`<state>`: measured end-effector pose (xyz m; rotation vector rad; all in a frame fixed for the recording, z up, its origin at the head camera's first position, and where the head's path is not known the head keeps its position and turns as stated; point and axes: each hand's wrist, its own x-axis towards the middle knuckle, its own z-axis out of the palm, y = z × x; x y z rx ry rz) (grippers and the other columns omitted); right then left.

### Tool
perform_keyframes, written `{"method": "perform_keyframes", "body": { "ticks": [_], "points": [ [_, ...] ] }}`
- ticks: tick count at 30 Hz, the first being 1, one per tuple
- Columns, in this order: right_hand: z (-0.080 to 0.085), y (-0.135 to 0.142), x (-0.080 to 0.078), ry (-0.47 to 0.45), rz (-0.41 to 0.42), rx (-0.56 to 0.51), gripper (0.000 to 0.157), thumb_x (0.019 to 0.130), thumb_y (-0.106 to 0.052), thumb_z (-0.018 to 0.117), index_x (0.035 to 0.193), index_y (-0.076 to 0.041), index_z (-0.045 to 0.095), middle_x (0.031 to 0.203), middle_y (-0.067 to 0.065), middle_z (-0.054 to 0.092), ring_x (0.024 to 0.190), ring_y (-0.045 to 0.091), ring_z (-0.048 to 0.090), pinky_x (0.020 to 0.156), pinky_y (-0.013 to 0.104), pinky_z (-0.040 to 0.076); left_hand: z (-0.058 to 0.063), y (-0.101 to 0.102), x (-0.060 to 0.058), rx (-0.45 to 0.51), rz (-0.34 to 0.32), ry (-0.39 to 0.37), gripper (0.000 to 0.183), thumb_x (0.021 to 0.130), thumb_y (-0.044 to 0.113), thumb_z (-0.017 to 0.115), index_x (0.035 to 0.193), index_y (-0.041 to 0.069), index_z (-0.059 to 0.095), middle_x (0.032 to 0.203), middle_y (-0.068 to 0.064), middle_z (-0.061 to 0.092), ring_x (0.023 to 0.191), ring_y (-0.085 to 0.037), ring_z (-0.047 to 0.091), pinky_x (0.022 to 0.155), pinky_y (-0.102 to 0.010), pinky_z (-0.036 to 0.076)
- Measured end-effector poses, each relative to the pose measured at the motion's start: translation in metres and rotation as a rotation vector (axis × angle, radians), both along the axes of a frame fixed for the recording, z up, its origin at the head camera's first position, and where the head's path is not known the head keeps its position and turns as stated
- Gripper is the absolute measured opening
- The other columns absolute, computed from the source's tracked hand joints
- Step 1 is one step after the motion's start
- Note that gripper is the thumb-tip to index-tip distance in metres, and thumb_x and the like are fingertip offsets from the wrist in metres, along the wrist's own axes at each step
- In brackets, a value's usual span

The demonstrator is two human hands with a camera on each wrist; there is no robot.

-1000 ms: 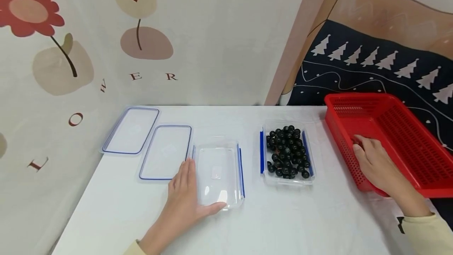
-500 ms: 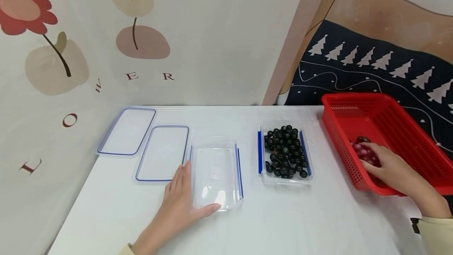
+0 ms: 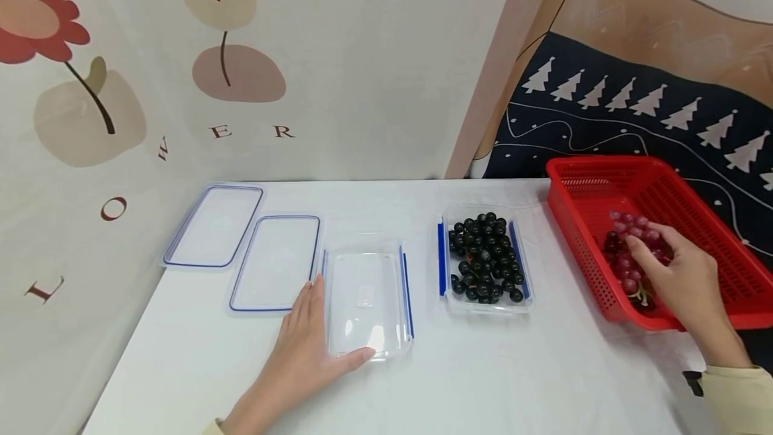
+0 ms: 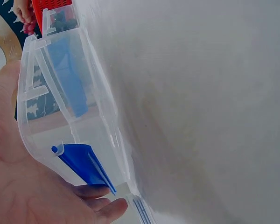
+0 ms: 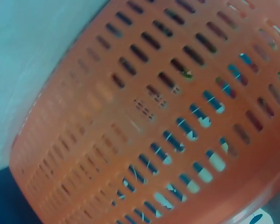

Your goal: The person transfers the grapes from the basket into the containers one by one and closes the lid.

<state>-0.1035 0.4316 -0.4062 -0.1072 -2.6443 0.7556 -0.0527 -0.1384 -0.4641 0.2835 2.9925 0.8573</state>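
My left hand [image 3: 298,337] rests against a clear plastic food container [image 3: 362,287]. Its fingers lie straight along the left wall, and the thumb reaches across the near edge. Up close in the left wrist view, a blue side clip [image 4: 84,161] hangs folded down by the fingertips. Over the red basket [image 3: 574,247], my right hand [image 3: 691,280] pinches a bunch of red grapes [image 3: 637,230] between thumb and fingers, lifted partly off the fruit below. More grapes and a green stem [image 3: 640,297] show under it. The right wrist view holds only the slotted basket wall [image 5: 144,116].
A second clear container [image 3: 489,309] full of dark grapes [image 3: 483,257] stands between the hands, its blue clips folded down. Two clear lids with blue seals, the nearer lid [image 3: 274,264] and the farther lid [image 3: 214,227], lie at the left. A printed cloth wall [image 3: 362,66] rises behind.
My right hand has gone from reaching inside the basket's left wall to raising a bunch of red grapes there. My left hand stays at the container.
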Motion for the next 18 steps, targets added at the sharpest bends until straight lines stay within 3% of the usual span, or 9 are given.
{"method": "perform_keyframes", "body": {
  "ticks": [3, 7, 12, 18],
  "points": [
    [0.003, -0.008, 0.000, 0.102, -0.093, -0.088, 0.042, 0.108, -0.022, 0.071, 0.143, 0.002, 0.067, 0.116, 0.006, 0.075, 0.085, -0.012, 0.050, 0.071, 0.001, 0.040, 0.000, 0.000, 0.001, 0.005, -0.001, 0.000, 0.144, 0.078, 0.079, 0.083, 0.171, -0.004, 0.012, 0.174, -0.030, 0.026, 0.159, -0.049, 0.025, 0.121, -0.071, 0.030],
    [0.008, -0.021, -0.001, 0.207, -0.171, -0.186, 0.042, 0.108, -0.023, 0.071, 0.144, -0.002, 0.069, 0.109, -0.031, 0.059, 0.091, -0.011, 0.054, 0.077, 0.000, 0.040, 0.000, -0.002, 0.002, 0.012, 0.002, -0.014, 0.144, 0.078, 0.078, 0.084, 0.172, -0.004, 0.011, 0.174, -0.031, 0.025, 0.159, -0.049, 0.024, 0.122, -0.070, 0.028],
    [0.017, -0.035, -0.002, 0.258, -0.153, -0.241, 0.038, 0.108, -0.019, 0.071, 0.142, -0.002, 0.070, 0.108, -0.031, 0.060, 0.090, -0.006, 0.057, 0.078, 0.001, 0.043, -0.001, -0.002, 0.002, 0.016, 0.004, -0.039, 0.144, 0.079, 0.078, 0.084, 0.172, -0.003, 0.010, 0.174, -0.032, 0.023, 0.160, -0.049, 0.022, 0.123, -0.071, 0.026],
    [0.032, -0.061, -0.001, 0.265, -0.056, -0.296, 0.035, 0.105, -0.010, 0.072, 0.139, -0.003, 0.072, 0.107, -0.028, 0.066, 0.087, -0.005, 0.062, 0.077, 0.003, 0.048, 0.001, -0.002, 0.000, 0.020, -0.008, -0.031, 0.144, 0.079, 0.080, 0.081, 0.172, -0.003, 0.010, 0.176, -0.029, 0.021, 0.161, -0.048, 0.021, 0.121, -0.073, 0.027]
  ]
}}
